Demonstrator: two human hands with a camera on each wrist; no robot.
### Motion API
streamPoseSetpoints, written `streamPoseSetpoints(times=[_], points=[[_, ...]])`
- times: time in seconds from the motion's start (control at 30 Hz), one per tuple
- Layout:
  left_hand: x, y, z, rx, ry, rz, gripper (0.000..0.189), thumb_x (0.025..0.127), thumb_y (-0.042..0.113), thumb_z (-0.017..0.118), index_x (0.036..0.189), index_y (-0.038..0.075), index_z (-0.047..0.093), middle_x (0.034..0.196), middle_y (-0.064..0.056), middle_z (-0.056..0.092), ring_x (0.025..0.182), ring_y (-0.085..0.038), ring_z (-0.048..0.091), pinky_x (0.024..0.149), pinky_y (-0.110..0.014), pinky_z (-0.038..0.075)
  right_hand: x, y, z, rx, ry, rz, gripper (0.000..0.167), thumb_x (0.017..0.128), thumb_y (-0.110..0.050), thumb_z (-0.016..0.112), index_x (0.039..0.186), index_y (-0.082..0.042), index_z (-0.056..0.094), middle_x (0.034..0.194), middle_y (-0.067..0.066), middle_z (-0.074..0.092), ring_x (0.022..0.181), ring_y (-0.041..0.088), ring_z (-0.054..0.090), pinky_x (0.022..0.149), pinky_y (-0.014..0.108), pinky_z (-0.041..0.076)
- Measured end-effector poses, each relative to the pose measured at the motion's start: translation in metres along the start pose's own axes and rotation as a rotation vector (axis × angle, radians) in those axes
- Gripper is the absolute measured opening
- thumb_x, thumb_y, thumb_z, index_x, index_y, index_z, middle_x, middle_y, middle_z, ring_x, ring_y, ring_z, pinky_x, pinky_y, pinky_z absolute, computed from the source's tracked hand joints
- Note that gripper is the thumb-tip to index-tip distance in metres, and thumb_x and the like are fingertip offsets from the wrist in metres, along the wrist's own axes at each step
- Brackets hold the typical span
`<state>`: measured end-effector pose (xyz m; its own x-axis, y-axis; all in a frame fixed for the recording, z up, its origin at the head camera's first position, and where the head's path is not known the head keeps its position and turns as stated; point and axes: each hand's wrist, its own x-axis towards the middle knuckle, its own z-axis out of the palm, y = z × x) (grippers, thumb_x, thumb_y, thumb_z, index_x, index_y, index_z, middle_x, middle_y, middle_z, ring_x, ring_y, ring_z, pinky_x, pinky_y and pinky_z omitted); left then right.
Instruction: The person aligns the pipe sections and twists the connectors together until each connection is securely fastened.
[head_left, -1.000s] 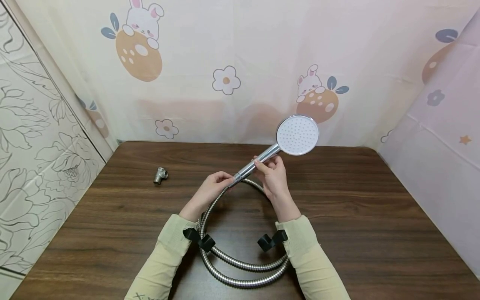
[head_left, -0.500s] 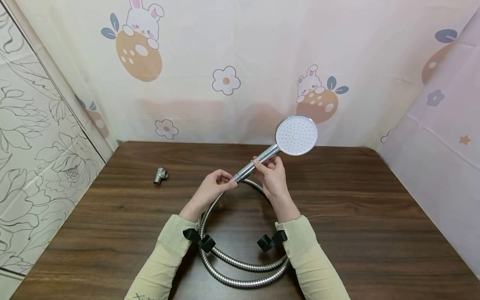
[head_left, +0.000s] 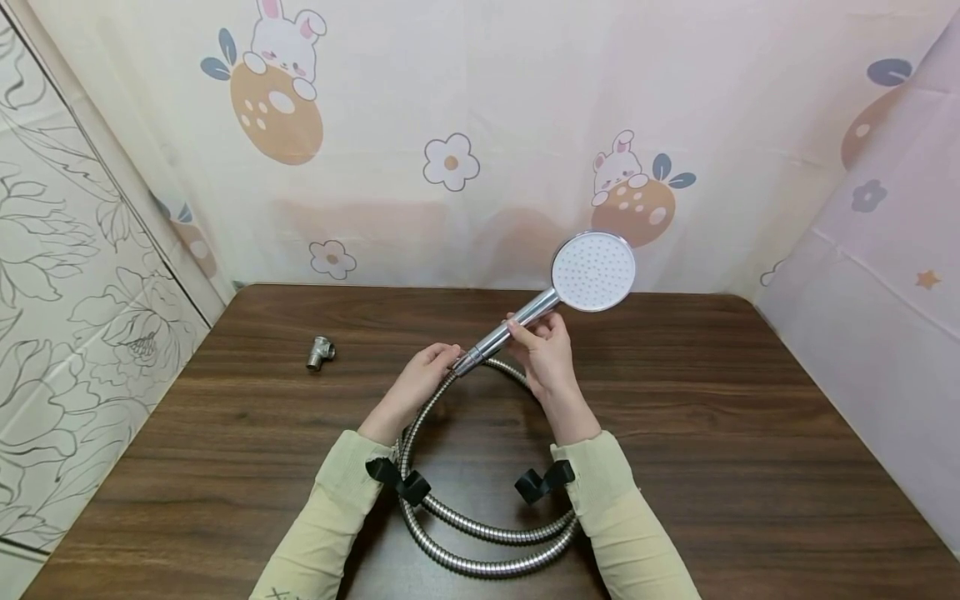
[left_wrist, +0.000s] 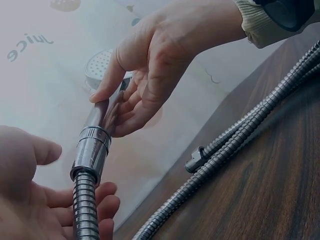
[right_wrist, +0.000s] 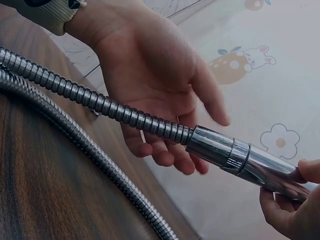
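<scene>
A chrome hand shower (head_left: 594, 272) with a round white spray face slants up to the right, above the table. My right hand (head_left: 551, 362) grips its handle between thumb and fingers. The metal hose (head_left: 487, 569) meets the handle's lower end at a smooth conical nut (left_wrist: 91, 156). At that joint is my left hand (head_left: 416, 385), its thumb lifted clear and its fingers loosely bent behind the hose, as the right wrist view shows; whether those fingers touch the hose I cannot tell. The hose's other end (left_wrist: 196, 159) appears in the left wrist view.
A small metal tee fitting (head_left: 320, 353) lies on the wooden table (head_left: 750, 433), left of the hands. Hose loops rest between the forearms. A printed curtain (head_left: 525, 100) hangs behind the table's far edge.
My left thumb and fingers were on the nut, the thumb moving along it half a second ago; now the thumb is off and the nut shows. The right hand holds the hand shower almost unmoved.
</scene>
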<state>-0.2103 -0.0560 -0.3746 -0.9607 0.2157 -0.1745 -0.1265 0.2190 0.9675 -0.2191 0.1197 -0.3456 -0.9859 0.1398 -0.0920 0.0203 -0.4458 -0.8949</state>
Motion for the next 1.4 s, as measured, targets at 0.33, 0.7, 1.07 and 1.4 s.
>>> streamPoseSetpoints(times=[0.33,0.7,1.07,1.4], points=[[-0.0004,-0.0012,0.0007,0.019,-0.109,0.041,0.042,0.098,0.03,0.037,0.108,-0.006,0.057,0.096,-0.02,0.065,0.084,-0.024,0.059,0.085,-0.037,0.043,-0.0007,-0.0011,0.0006,0.001,-0.005,0.002,0.028,0.086,0.007,0.054,0.102,-0.012,0.041,0.093,0.006,0.057,0.085,0.011,0.063,0.076,0.029,0.051],[0.0004,-0.0012,0.0008,0.011,-0.071,0.068,0.032,0.094,0.027,0.047,0.098,-0.002,0.061,0.091,-0.02,0.064,0.078,-0.023,0.057,0.076,-0.036,0.046,-0.0006,-0.0001,0.0005,-0.005,0.002,-0.007,0.029,0.085,0.008,0.054,0.102,-0.011,0.041,0.096,0.009,0.056,0.085,0.012,0.063,0.075,0.029,0.051],[-0.0011,0.0012,-0.0012,0.031,-0.049,0.079,0.026,0.089,0.026,0.057,0.101,0.002,0.061,0.091,-0.012,0.062,0.086,-0.03,0.055,0.068,-0.025,0.04,-0.0011,-0.0011,-0.0005,-0.008,-0.013,-0.004,0.029,0.086,0.007,0.053,0.105,-0.011,0.04,0.09,0.004,0.056,0.09,0.013,0.062,0.078,0.03,0.051],[-0.0005,0.0006,-0.0021,0.031,-0.027,0.11,0.025,0.083,0.018,0.066,0.101,0.002,0.059,0.089,-0.007,0.061,0.076,-0.012,0.051,0.068,-0.025,0.04,-0.0012,-0.0004,0.0,-0.019,-0.006,-0.01,0.029,0.086,0.007,0.054,0.105,-0.011,0.04,0.093,0.006,0.056,0.087,0.012,0.062,0.077,0.029,0.051]])
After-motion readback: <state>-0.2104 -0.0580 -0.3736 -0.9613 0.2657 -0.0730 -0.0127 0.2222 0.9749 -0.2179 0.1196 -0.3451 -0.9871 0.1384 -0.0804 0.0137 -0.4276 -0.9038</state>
